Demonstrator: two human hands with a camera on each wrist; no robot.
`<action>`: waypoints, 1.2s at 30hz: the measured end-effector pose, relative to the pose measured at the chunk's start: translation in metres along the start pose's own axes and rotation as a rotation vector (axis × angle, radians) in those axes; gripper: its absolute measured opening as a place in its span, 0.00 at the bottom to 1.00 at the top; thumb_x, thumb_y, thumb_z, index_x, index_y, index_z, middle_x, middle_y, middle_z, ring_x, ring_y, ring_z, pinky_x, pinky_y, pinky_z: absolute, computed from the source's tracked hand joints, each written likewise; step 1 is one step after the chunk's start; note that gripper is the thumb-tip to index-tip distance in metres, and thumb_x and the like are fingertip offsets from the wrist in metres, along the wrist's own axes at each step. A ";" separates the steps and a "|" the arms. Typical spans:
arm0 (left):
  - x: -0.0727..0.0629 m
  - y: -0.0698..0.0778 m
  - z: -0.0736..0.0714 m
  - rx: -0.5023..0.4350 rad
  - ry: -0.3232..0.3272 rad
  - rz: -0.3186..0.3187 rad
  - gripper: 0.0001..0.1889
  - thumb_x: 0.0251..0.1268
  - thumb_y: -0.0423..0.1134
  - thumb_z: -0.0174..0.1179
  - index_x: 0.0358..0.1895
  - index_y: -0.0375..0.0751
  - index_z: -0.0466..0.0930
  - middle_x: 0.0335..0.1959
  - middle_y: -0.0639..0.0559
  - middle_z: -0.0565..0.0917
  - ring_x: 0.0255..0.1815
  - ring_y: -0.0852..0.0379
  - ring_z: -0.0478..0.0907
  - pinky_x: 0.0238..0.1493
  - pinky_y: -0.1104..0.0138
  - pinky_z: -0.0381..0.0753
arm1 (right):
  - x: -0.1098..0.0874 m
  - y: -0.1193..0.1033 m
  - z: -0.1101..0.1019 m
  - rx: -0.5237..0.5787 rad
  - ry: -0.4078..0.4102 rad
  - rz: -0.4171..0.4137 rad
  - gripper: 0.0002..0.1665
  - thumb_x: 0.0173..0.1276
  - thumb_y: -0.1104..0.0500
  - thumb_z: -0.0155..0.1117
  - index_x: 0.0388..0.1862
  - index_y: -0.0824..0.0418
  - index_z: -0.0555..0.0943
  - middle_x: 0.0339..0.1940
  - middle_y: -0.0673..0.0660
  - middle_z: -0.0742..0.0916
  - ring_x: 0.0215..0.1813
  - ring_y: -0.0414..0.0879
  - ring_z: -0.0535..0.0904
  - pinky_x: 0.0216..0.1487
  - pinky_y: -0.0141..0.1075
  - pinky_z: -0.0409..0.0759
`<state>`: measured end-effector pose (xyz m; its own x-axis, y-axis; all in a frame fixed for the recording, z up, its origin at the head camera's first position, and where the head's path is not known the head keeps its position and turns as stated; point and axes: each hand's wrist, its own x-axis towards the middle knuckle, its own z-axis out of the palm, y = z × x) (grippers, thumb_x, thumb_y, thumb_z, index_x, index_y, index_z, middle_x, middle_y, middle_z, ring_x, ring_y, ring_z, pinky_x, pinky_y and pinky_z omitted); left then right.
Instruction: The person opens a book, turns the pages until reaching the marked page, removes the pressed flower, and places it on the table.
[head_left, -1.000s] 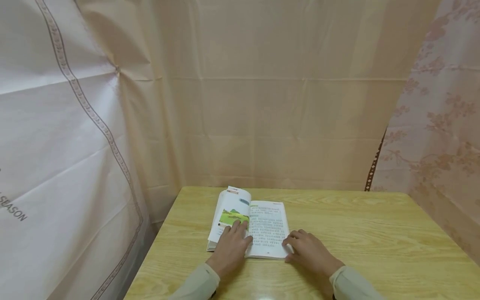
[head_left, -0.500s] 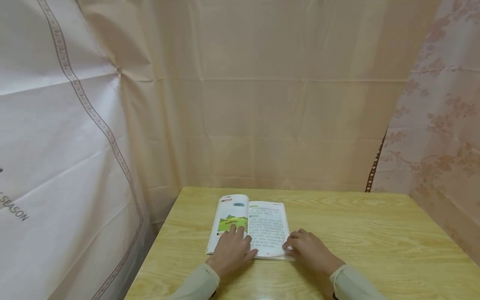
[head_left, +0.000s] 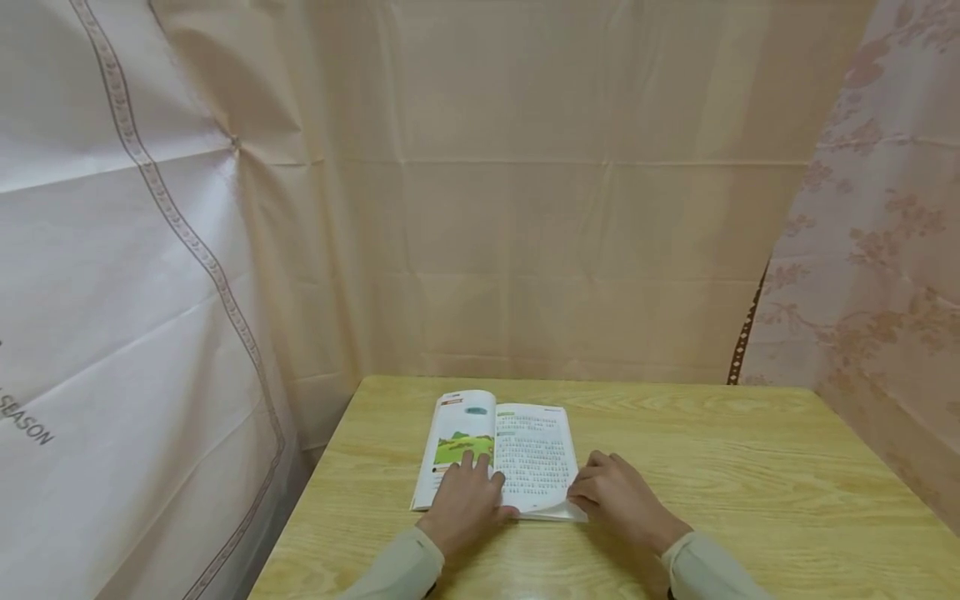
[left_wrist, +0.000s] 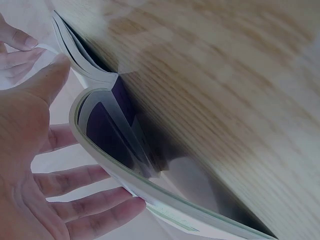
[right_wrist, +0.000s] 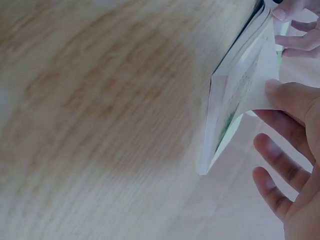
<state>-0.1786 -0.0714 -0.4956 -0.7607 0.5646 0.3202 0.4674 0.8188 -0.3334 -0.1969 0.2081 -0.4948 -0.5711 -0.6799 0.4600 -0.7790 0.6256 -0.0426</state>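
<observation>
An open book [head_left: 532, 454] lies on the table, a green landscape picture on its left page and lines of text on its right page. My left hand [head_left: 467, 498] rests on the left page with fingers spread, its thumb at the lower edge near the spine. At the lower right corner, my right hand [head_left: 618, 498] pinches a page [right_wrist: 262, 95] between thumb and forefinger. That corner is lifted and bent, and more pages show beneath it. The other fingers of the right hand stand apart from the book in the right wrist view.
The wood-grain table [head_left: 720, 450] extends to the right of the book and in front of it. A beige curtain [head_left: 570, 217] hangs behind the table's far edge. White printed cloth [head_left: 135, 317] hangs on the left, flowered cloth [head_left: 885, 250] on the right.
The left page, raised and curved a second ago, now lies flatter under my left hand. My right hand has taken the right page's lower corner and lifted it.
</observation>
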 end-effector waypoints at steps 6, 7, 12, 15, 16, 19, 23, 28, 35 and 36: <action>0.000 0.002 -0.001 -0.001 -0.001 -0.012 0.33 0.59 0.77 0.55 0.33 0.49 0.85 0.35 0.49 0.80 0.35 0.50 0.77 0.26 0.61 0.77 | 0.002 -0.002 -0.002 -0.004 0.057 -0.022 0.06 0.55 0.58 0.82 0.30 0.46 0.93 0.30 0.35 0.88 0.34 0.34 0.68 0.34 0.30 0.66; 0.000 0.002 -0.001 0.003 -0.002 -0.013 0.33 0.58 0.77 0.55 0.33 0.49 0.85 0.35 0.49 0.81 0.35 0.50 0.77 0.26 0.61 0.77 | 0.003 -0.002 -0.002 -0.001 0.072 -0.020 0.07 0.54 0.58 0.82 0.30 0.47 0.93 0.30 0.35 0.88 0.34 0.34 0.69 0.34 0.29 0.67; -0.001 0.000 -0.001 0.017 0.014 -0.011 0.30 0.65 0.73 0.55 0.31 0.49 0.85 0.33 0.49 0.80 0.34 0.50 0.77 0.26 0.61 0.77 | 0.008 -0.005 -0.004 -0.010 0.191 0.017 0.11 0.52 0.58 0.84 0.33 0.48 0.90 0.34 0.38 0.89 0.36 0.35 0.73 0.35 0.30 0.76; -0.001 -0.001 -0.001 0.014 0.054 -0.015 0.24 0.72 0.64 0.56 0.34 0.48 0.85 0.32 0.49 0.81 0.32 0.49 0.79 0.25 0.61 0.78 | 0.010 -0.007 -0.006 -0.018 0.242 0.080 0.18 0.53 0.58 0.84 0.43 0.50 0.89 0.42 0.42 0.89 0.41 0.37 0.78 0.40 0.33 0.81; -0.001 -0.002 0.000 0.007 0.067 -0.023 0.21 0.73 0.60 0.56 0.36 0.47 0.85 0.32 0.49 0.82 0.32 0.49 0.79 0.25 0.60 0.78 | 0.011 -0.007 -0.007 -0.017 0.246 0.106 0.20 0.54 0.58 0.84 0.46 0.51 0.88 0.45 0.43 0.88 0.43 0.38 0.79 0.42 0.35 0.83; 0.000 -0.002 0.000 -0.038 0.083 -0.068 0.19 0.73 0.51 0.56 0.53 0.40 0.82 0.35 0.47 0.84 0.34 0.48 0.81 0.26 0.60 0.78 | 0.010 -0.008 -0.007 -0.021 0.184 0.165 0.26 0.55 0.54 0.84 0.53 0.54 0.86 0.50 0.47 0.87 0.47 0.42 0.82 0.45 0.38 0.84; -0.001 -0.002 0.002 -0.135 0.111 -0.144 0.35 0.70 0.45 0.57 0.76 0.35 0.61 0.43 0.44 0.84 0.32 0.49 0.80 0.23 0.62 0.76 | 0.004 -0.010 -0.001 -0.012 -0.038 0.193 0.26 0.56 0.48 0.82 0.52 0.56 0.86 0.53 0.52 0.86 0.50 0.47 0.81 0.50 0.43 0.83; -0.002 -0.003 0.005 -0.231 0.230 -0.181 0.47 0.62 0.36 0.66 0.82 0.46 0.50 0.74 0.27 0.62 0.30 0.52 0.77 0.17 0.70 0.68 | -0.003 -0.011 0.004 0.040 -0.240 0.233 0.29 0.58 0.44 0.79 0.54 0.57 0.85 0.57 0.56 0.85 0.55 0.53 0.80 0.54 0.50 0.81; -0.007 -0.007 0.007 -0.161 0.173 -0.155 0.30 0.55 0.40 0.74 0.64 0.52 0.80 0.77 0.31 0.60 0.68 0.32 0.66 0.48 0.46 0.81 | -0.002 -0.008 0.003 0.034 -0.257 0.195 0.22 0.59 0.45 0.79 0.48 0.55 0.88 0.51 0.53 0.88 0.51 0.50 0.80 0.51 0.49 0.81; -0.008 -0.007 0.008 -0.138 0.166 -0.143 0.27 0.54 0.42 0.74 0.61 0.52 0.82 0.75 0.32 0.64 0.71 0.30 0.62 0.53 0.39 0.77 | -0.001 -0.007 0.003 0.035 -0.258 0.191 0.21 0.59 0.45 0.79 0.47 0.54 0.88 0.50 0.52 0.88 0.50 0.49 0.80 0.50 0.48 0.81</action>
<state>-0.1797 -0.0821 -0.5027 -0.7445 0.4419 0.5006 0.4256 0.8917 -0.1541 -0.1915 0.2033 -0.4982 -0.7515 -0.6285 0.2007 -0.6569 0.7411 -0.1389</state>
